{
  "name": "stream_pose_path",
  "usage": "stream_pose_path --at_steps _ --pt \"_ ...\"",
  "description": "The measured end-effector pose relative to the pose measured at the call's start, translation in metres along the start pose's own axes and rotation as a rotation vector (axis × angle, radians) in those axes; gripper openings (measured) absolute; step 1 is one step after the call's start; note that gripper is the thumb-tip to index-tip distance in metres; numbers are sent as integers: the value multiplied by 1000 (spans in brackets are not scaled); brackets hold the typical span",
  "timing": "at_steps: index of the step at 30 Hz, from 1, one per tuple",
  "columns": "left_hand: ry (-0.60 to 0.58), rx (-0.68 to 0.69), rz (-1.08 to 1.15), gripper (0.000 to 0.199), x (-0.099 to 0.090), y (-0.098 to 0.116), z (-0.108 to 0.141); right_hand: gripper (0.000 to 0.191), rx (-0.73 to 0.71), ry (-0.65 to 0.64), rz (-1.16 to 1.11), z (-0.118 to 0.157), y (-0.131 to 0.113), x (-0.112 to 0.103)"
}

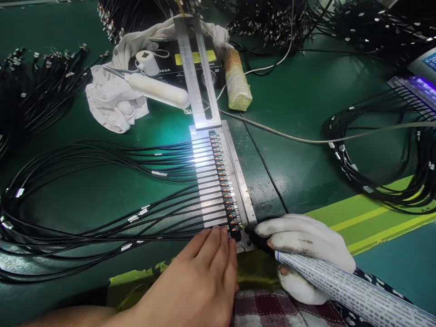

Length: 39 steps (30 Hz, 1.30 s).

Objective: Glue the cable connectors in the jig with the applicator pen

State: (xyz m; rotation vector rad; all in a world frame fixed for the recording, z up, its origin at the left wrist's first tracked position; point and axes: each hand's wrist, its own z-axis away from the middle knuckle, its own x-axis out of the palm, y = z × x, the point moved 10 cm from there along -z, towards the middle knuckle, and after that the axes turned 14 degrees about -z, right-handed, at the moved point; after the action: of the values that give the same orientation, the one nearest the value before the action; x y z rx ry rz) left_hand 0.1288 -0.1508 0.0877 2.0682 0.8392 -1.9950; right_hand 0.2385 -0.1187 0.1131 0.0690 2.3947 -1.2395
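Note:
A metal fixture [244,181] lies on the green mat, holding a row of small cable-end connectors [225,181] with orange and green parts. Black cables [163,156] run leftward from it in a large loop. My bare left hand [207,268] rests at the fixture's near end, fingers stretched out, their tips by the nearest cables. In a white glove with bare fingertips, my right hand [306,254] grips a pen-shaped tool [327,272] with a black front and a print-covered barrel. Its thin tip is close to the nearest connectors; whether it touches them I cannot tell.
Behind the fixture stand a black control box [163,68], a slotted metal bracket [190,68], a white rounded lamp-like piece [160,91] and a white cloth [116,100]. A wrapped block [238,84] sits beside them. Cable bundles [384,190] lie right, left and back.

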Motion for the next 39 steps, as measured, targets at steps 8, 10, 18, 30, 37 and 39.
stream_pose_path --at_steps 8,10,18,30,37,39 --pt "-39 -1 9 39 -1 1 -1 13 15 -24 10 -4 2 0" --pt "-42 -2 12 40 0 1 -1 13 13 -12 6 -5 2 -1" --pt "-4 6 -9 38 -4 4 1 12 -18 30 29 2 -5 -6" --pt "-76 96 50 37 -7 11 0 13 0 -11 10 7 -9 1" --pt "-50 68 27 36 -3 9 -1 13 8 -25 19 4 -7 2" --pt "-43 59 25 37 -4 9 -1 13 12 -23 19 4 -7 2"
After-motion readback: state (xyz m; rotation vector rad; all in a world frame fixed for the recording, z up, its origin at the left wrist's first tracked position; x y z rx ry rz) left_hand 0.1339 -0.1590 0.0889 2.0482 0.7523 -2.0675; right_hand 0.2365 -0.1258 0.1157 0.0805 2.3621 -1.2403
